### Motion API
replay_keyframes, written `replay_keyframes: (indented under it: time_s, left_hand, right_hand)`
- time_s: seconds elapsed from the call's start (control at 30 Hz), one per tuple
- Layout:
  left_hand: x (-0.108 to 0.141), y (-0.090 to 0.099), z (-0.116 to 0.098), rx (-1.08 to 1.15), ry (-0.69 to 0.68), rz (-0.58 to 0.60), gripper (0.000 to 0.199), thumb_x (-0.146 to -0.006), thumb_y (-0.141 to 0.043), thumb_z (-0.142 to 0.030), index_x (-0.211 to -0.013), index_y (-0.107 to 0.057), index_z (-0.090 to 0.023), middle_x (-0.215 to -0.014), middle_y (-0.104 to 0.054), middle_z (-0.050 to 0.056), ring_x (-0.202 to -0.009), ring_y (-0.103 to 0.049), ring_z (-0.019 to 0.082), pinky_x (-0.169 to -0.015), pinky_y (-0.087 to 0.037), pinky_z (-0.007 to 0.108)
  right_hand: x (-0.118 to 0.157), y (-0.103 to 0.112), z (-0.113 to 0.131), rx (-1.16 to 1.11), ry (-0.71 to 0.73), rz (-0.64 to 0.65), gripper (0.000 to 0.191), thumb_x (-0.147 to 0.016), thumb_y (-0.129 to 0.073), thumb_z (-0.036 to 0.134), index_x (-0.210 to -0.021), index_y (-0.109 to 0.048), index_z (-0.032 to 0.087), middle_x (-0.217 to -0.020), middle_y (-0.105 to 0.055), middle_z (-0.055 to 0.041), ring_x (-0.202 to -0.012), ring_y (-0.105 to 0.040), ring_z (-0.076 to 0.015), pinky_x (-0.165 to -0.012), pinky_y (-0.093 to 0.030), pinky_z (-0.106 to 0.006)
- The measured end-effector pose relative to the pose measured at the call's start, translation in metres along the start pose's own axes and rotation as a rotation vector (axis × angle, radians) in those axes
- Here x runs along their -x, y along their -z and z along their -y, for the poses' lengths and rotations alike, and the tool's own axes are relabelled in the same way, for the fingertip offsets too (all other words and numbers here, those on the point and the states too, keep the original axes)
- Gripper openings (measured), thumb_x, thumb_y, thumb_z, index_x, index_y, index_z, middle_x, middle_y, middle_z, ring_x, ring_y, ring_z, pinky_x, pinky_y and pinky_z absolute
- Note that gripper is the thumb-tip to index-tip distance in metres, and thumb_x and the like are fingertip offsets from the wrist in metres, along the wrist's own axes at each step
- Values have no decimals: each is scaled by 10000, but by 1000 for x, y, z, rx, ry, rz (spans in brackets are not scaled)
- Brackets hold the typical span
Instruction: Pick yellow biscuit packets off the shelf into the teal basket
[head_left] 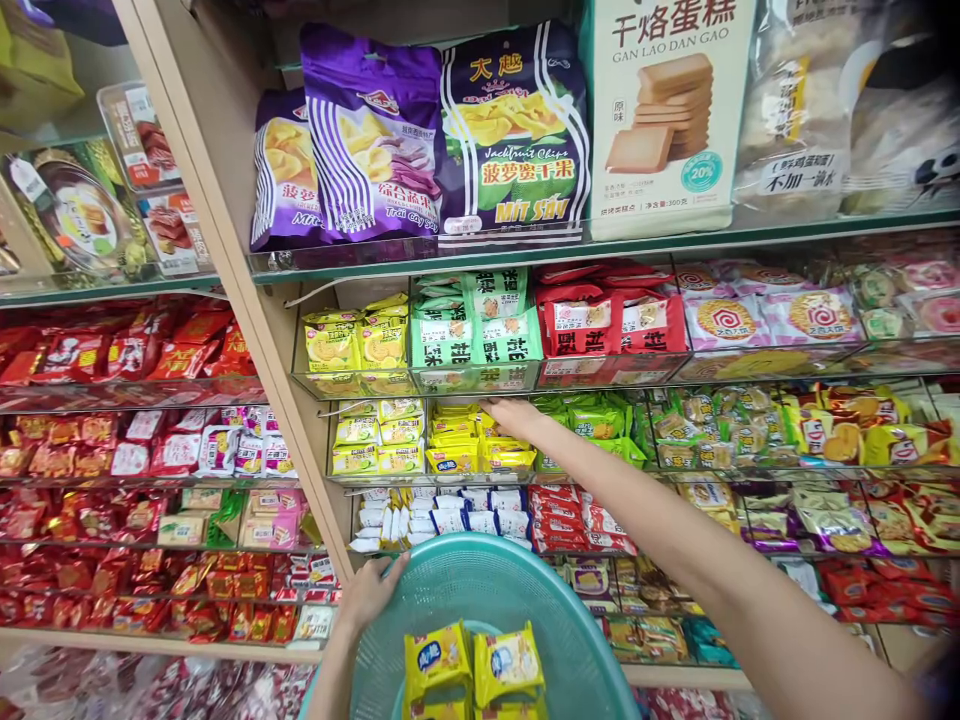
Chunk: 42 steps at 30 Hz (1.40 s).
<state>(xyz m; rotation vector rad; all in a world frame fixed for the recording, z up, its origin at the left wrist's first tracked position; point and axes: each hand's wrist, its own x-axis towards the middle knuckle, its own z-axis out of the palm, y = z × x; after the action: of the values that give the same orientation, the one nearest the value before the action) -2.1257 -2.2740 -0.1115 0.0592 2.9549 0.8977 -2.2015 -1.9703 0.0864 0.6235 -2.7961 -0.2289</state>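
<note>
My left hand [369,592] grips the rim of a teal plastic basket [592,630], thumb along the edge. Several yellow snack packets [508,662] lie in the bottom of the basket. With the arm stretched out, my right hand [516,417] reaches into a shelf bin of similar yellow packets [454,457]. Its fingertips are at the back of these packets, and I cannot make out whether they hold one. Pale yellow-green packets [379,440] fill the bin to the left, and bright green packets [600,420] the one to the right.
Clear plastic dividers and front lips edge the bins. Just above my right hand is a row with mint-green packets [476,320] and red packets [607,320]. A glass shelf [465,252] over it carries large chip bags [517,140]. A wooden upright [225,220] stands at left.
</note>
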Motion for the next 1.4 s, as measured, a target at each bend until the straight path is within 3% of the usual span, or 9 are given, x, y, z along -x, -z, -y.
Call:
replay_keyframes:
  time_s: [0.37, 0.53, 0.63, 0.73, 0.9, 1.0, 1.2, 1.3, 1.4]
  left_hand:
    - [-13, -6, -7, 9, -25, 27, 613, -769, -282, -705, -782, -656, -219, -818, -693, 60, -854, -648, 259, -706, -441, 279]
    - [-16, -6, -11, 6, -31, 34, 623, -754, -268, -727, -772, -644, -232, -788, -685, 63, -847, -646, 270, -714, -437, 291]
    - [-16, -5, -12, 2, -18, 43, 618, -750, -275, -726, -759, -647, -233, -825, -693, 61, -876, -639, 276, -736, -434, 297]
    - [-17, -5, -14, 7, -7, 48, 626, -740, -285, -731, -820, -657, -234, -883, -694, 62, -915, -628, 282, -762, -428, 305]
    - [-18, -5, -22, -18, -14, 58, 643, -741, -262, -736, -835, -645, -228, -883, -692, 71, -911, -626, 289, -755, -424, 314]
    - [-18, -5, -29, -31, -36, 60, 622, -752, -263, -722, -755, -628, -218, -811, -689, 67, -849, -639, 267, -708, -425, 284]
    - [-15, -5, -37, -34, -53, 53, 603, -751, -268, -719, -655, -572, -207, -710, -660, 53, -767, -634, 243, -656, -410, 260]
    - [-15, -6, -39, -36, -61, 50, 612, -747, -263, -722, -653, -576, -205, -698, -645, 55, -761, -624, 242, -643, -400, 260]
    - [-16, -7, -41, -42, -89, 51, 606, -759, -251, -711, -642, -571, -210, -698, -644, 50, -758, -618, 239, -631, -392, 258]
  right_hand:
    - [15, -4, 3, 49, 28, -131, 419, -844, -333, 32, -1236, -426, 150, -1182, -562, -149, -1015, -573, -258, -824, -439, -377]
    - [35, 4, 17, 33, 131, -229, 434, -866, -270, 37, -1270, -394, 138, -1268, -499, -143, -1169, -460, -245, -966, -351, -394]
    - [64, 13, 32, -158, 242, -349, 426, -870, -290, 53, -1276, -384, 142, -1358, -416, -128, -1280, -336, -227, -1062, -242, -399]
    - [98, 23, 50, -639, 145, -390, 360, -889, -390, 189, -1249, -375, 186, -1261, -503, -91, -1180, -453, -206, -998, -345, -392]
    - [130, 30, 67, -1633, 1, -9, 340, -848, -505, 373, -1121, -392, 205, -967, -611, -16, -871, -606, -145, -784, -491, -329]
    - [133, 27, 65, -1879, 8, 122, 342, -812, -566, 384, -1081, -447, 209, -1038, -599, -16, -895, -603, -128, -758, -495, -273]
    - [133, 8, 64, -1998, -113, 276, 401, -743, -654, 395, -1063, -500, 208, -1012, -611, -9, -860, -609, -105, -794, -481, -270]
    - [133, -27, 78, -1934, -191, 449, 481, -664, -708, 437, -1017, -497, 188, -910, -607, -1, -781, -603, -102, -785, -469, -283]
    - [136, -73, 103, -1629, -235, 513, 662, -553, -768, 451, -1070, -475, 159, -837, -575, 5, -720, -564, -115, -723, -465, -286]
